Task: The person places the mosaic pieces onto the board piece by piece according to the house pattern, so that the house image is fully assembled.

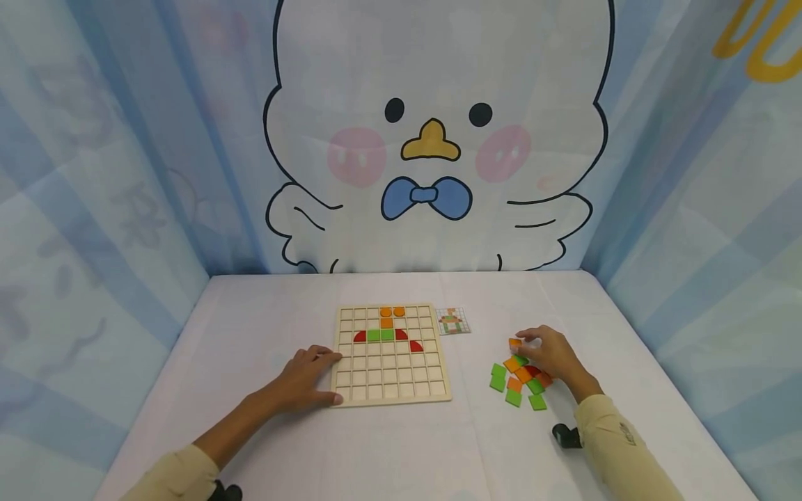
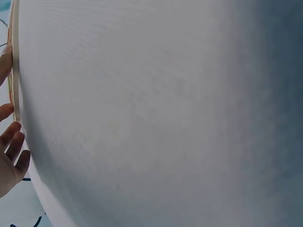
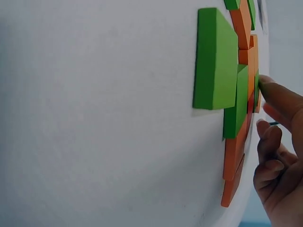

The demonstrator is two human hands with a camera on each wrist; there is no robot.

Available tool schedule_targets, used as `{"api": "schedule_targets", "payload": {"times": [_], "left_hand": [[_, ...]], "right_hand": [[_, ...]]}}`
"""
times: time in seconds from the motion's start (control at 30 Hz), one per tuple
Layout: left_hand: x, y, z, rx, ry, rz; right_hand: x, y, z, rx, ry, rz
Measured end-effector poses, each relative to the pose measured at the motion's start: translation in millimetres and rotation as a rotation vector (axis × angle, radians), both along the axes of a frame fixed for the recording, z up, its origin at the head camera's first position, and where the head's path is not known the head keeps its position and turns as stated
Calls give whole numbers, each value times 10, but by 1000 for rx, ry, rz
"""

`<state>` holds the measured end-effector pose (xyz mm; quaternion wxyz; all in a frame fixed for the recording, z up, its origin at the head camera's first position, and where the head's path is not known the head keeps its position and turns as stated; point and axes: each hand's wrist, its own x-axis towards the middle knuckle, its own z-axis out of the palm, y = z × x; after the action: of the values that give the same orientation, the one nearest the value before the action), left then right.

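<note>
A square wooden grid board [image 1: 391, 377] lies on the table. In its upper cells sit two orange round pieces [image 1: 399, 312], an orange square [image 1: 386, 323], two green squares [image 1: 373, 335] and three red quarter-circles [image 1: 416, 346]. My left hand [image 1: 303, 381] rests against the board's left edge, thumb near the lower corner, fingers fairly straight. To the right lies a loose pile of green tiles [image 1: 537, 402], orange tiles [image 1: 523, 374] and a red piece [image 1: 532, 371]. Above it, my right hand [image 1: 551, 353] pinches an orange square tile [image 1: 515, 342] at the pile's far side; fingertip contact is partly hidden.
A small pattern card [image 1: 452, 321] with a coloured figure lies against the board's upper right. The white-covered table [image 1: 401, 452] is enclosed by printed curtains. A black object [image 1: 567, 436] shows beside the right sleeve, another [image 1: 225, 491] by the left.
</note>
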<state>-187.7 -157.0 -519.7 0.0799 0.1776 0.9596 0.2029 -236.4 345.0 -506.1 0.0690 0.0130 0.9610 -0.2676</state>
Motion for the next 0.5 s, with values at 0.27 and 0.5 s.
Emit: {"api": "schedule_targets", "payload": {"times": [0.27,0.5], "left_hand": [[-5,11,-6,2,-1,8],[12,17,19,-2,-12,21]], "right_hand": [[-42,-30,-9,12,-55,-27],[-72,-58,6,10,-47,-11]]}}
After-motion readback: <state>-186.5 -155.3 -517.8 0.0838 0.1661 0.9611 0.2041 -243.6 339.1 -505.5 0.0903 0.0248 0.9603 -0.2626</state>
